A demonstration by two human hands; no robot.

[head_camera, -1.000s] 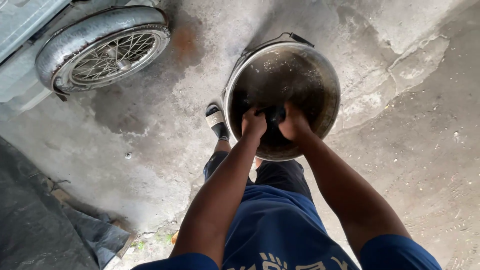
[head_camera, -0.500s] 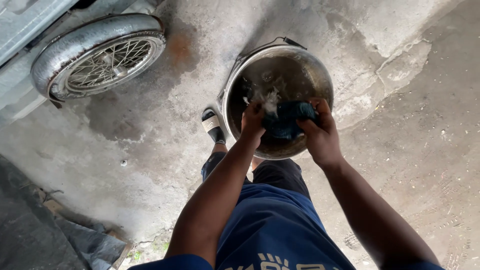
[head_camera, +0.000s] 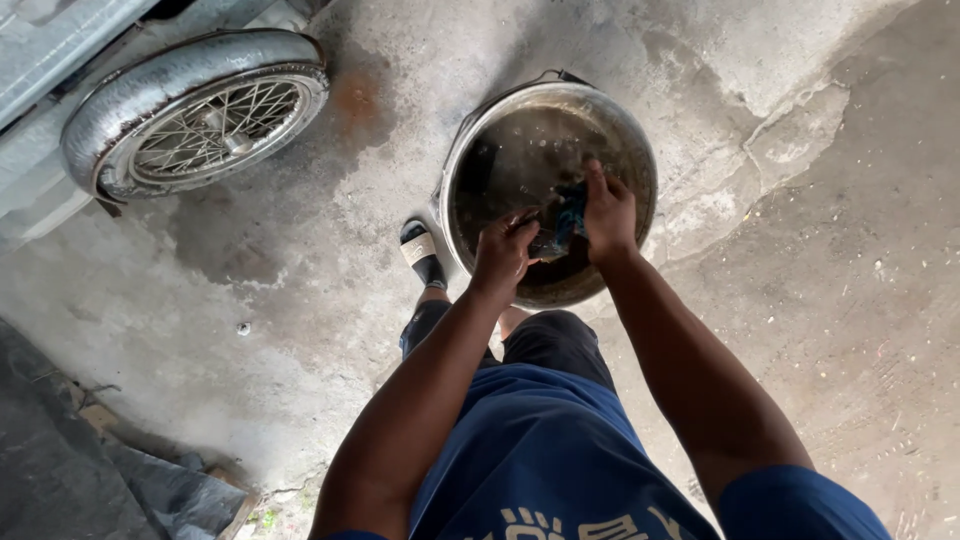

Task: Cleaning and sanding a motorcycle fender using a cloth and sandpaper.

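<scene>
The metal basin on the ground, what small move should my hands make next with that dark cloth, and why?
Probably lower the dark cloth, held between the left hand and right hand, onto the metal basin's inner wall: the hands hang over its near side, and its inside looks speckled and grimy.

Person, seen from above. Blue short-sleeved shirt (head_camera: 540,440), pale lettering on its front near the lower frame edge. Dark trousers (head_camera: 555,345) below the left hand (head_camera: 503,252) and right hand (head_camera: 610,212). Both forearms bare. Black slide sandal (head_camera: 422,255) with a pale strap, just left of the left hand.
</scene>
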